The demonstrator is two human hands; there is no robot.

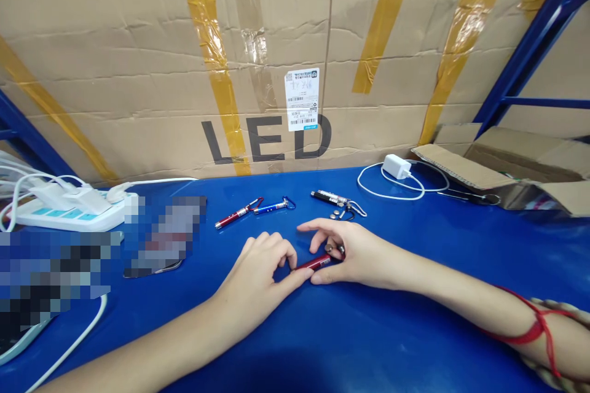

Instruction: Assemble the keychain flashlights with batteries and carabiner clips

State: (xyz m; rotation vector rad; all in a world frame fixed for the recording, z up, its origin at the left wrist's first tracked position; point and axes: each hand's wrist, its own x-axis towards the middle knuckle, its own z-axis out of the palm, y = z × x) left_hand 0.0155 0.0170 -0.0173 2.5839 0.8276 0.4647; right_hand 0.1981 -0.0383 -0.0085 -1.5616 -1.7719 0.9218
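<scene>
A small red laser pointer tube (314, 263) is held low over the blue tabletop between my two hands. My left hand (263, 265) pinches its left end between thumb and curled fingers. My right hand (354, 253) closes on the right end, its thumb along the near side and its index finger stretched out to the left. Small round metal button cells (329, 248) show by the right fingers; how they are gripped is partly hidden. Just beyond lie a black laser pointer (326, 197) with a carabiner clip (357, 209) and several loose button cells (340, 202).
A red laser pointer (232, 217) and a blue one (271, 207) lie farther back. A phone (166, 236), a blurred device (50, 282) and a power strip (69, 218) are left. Right are a charger (396, 166) and open carton (525, 166). A large cardboard box (267, 43) stands behind.
</scene>
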